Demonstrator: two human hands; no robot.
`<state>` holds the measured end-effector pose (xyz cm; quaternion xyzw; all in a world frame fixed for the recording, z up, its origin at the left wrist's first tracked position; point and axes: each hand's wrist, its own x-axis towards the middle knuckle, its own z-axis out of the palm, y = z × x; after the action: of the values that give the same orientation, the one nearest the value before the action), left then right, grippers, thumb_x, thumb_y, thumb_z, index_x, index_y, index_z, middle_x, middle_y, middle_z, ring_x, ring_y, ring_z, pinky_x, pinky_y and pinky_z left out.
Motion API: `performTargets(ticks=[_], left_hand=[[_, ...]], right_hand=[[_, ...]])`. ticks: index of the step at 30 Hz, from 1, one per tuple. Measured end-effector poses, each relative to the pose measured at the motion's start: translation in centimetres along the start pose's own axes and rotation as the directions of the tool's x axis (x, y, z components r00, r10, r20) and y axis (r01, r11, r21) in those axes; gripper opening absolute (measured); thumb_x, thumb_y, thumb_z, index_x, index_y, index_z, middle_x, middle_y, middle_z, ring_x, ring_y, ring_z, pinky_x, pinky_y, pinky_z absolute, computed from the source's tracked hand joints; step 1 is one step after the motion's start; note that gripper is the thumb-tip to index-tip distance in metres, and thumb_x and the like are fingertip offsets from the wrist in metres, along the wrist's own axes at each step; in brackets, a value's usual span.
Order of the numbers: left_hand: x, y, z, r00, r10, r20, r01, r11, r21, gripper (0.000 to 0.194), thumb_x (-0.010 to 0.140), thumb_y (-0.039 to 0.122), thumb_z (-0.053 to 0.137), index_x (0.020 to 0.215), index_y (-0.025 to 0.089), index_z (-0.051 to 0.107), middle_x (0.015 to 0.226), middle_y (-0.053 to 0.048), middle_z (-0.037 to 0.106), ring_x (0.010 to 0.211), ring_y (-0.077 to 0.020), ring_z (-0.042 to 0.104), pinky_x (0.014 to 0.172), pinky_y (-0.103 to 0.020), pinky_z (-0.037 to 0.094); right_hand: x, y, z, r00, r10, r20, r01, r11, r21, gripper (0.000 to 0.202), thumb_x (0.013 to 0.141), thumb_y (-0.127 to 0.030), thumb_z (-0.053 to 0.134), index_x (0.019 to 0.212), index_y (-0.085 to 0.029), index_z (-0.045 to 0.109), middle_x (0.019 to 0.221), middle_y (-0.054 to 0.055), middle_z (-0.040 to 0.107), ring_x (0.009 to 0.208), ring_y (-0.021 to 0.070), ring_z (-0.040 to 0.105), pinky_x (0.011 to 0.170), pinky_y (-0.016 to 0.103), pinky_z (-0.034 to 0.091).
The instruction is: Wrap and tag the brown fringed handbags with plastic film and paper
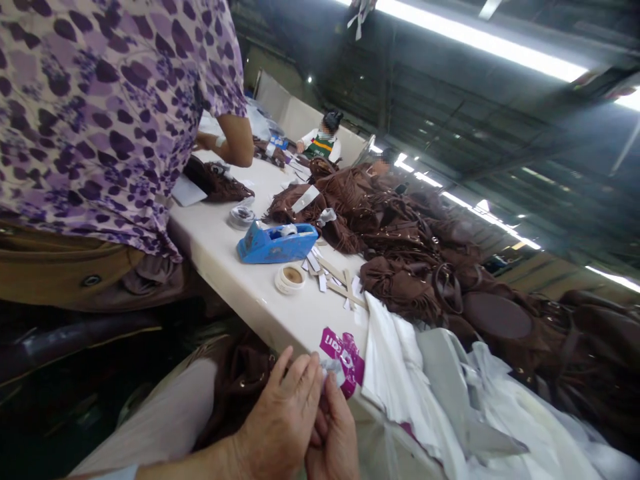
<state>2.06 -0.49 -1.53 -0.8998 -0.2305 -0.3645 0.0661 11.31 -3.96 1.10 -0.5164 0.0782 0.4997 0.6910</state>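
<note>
My left hand (pixel 285 417) and my right hand (pixel 334 433) meet at the near edge of the white table (pixel 225 273). Between the right thumb and fingers is a small pale, translucent piece (pixel 332 371), too unclear to name. The left fingers are bent together against the right hand and hide what they grip, if anything. Just beyond the fingertips lies a torn purple printed sheet (pixel 353 353) with white lettering. A dark brown bag (pixel 243 377) rests on my lap, left of my hands, partly hidden by my left arm.
On the table stand a blue tape dispenser (pixel 277 241), a small round tub (pixel 290 279) and a tape roll (pixel 241 217). Paper strips (pixel 340 283), white cloth (pixel 400 360) and heaped brown fringed bags (pixel 400 227) lie right. A person in a purple-patterned top (pixel 115 120) stands close left; others sit farther back.
</note>
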Motion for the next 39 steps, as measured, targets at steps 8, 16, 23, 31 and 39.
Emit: performTargets(ticks=[8, 16, 23, 31, 39], left_hand=[[-1.6, -3.3, 0.9, 0.985, 0.063, -0.162, -0.118, 0.927, -0.357, 0.041, 0.094, 0.018, 0.042, 0.129, 0.019, 0.064, 0.141, -0.015, 0.058, 0.136, -0.0296, 0.042, 0.113, -0.046, 0.038], [2.5, -6.3, -2.4, 0.819, -0.301, 0.489, 0.569, 0.318, -0.758, 0.037, 0.095, 0.041, 0.048, 0.086, 0.018, 0.077, 0.092, -0.008, 0.071, 0.095, -0.0238, 0.061, 0.087, -0.031, 0.046], [4.1, -7.6, -2.1, 0.792, -0.278, 0.543, 0.601, 0.201, -0.774, 0.036, 0.084, 0.046, 0.064, 0.067, 0.016, 0.071, 0.071, -0.002, 0.061, 0.074, -0.0183, 0.054, 0.072, -0.026, 0.041], [2.2, -12.9, -2.0, 0.596, -0.426, 0.680, 0.431, -0.545, -0.719, 0.050, 0.059, 0.051, 0.092, 0.080, 0.011, 0.071, 0.072, -0.003, 0.066, 0.066, -0.0118, 0.057, 0.069, -0.022, 0.046], [0.6, -11.1, -5.2, 0.646, -0.404, 0.647, 0.344, -0.603, -0.720, 0.043, 0.063, 0.045, 0.092, 0.080, 0.011, 0.073, 0.070, -0.003, 0.064, 0.062, -0.0096, 0.055, 0.062, -0.018, 0.043]], right_hand=[[0.0, -1.0, 1.1, 1.000, -0.005, 0.015, 0.005, 1.000, 0.000, 0.071, 0.016, -0.053, 0.097, 0.065, -0.014, 0.064, 0.041, -0.011, 0.044, 0.031, -0.0021, 0.027, 0.031, 0.010, 0.014], [0.3, -0.6, 1.2, 0.949, -0.215, 0.232, 0.268, 0.935, -0.231, 0.068, 0.044, -0.073, 0.087, 0.065, -0.019, 0.050, 0.043, -0.015, 0.033, 0.034, -0.0019, 0.015, 0.033, 0.013, 0.010], [0.1, -2.9, 2.9, 0.905, -0.224, 0.361, 0.356, 0.865, -0.354, 0.062, 0.051, -0.065, 0.089, 0.070, -0.019, 0.052, 0.051, -0.009, 0.051, 0.036, -0.0007, 0.024, 0.035, 0.014, 0.013], [1.6, -0.3, -1.8, 0.810, -0.184, 0.557, 0.561, 0.515, -0.647, 0.043, 0.077, -0.061, 0.071, 0.070, -0.020, 0.065, 0.060, 0.001, 0.065, 0.048, 0.0130, 0.053, 0.046, 0.024, 0.041], [6.3, 13.0, -3.5, 0.744, -0.342, 0.574, 0.651, 0.175, -0.739, 0.082, 0.068, -0.026, 0.077, 0.146, -0.021, 0.052, 0.137, 0.017, 0.063, 0.110, 0.0386, 0.069, 0.087, 0.043, 0.057]])
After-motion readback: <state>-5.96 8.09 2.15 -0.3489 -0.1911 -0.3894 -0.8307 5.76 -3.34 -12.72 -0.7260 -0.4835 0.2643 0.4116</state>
